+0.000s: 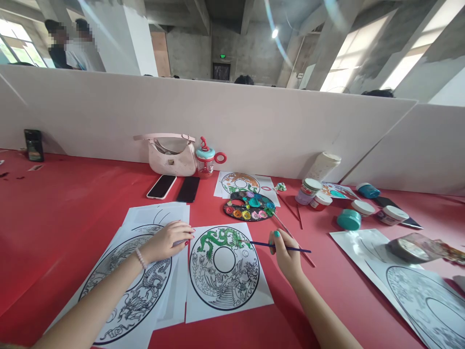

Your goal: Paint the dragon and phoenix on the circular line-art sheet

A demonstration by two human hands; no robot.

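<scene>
In right fingers [279,242], blue paintbrush [262,244]

A smooth, faintly shiny red covering, plastic-looking, spans the table [90,189]. The drawing sheet [224,260] is smooth, matt white paper. The paintbrush [261,244] has a smooth, dark blue handle. Thick, wet-looking paint [255,202] sits on a dark plastic palette [251,208]. The pale pink handbag [172,162] resembles smooth leather; the cup [205,167] is clear plastic. Behind stand a smooth, matt white partition [232,121] and a rough concrete wall [189,53].
</scene>
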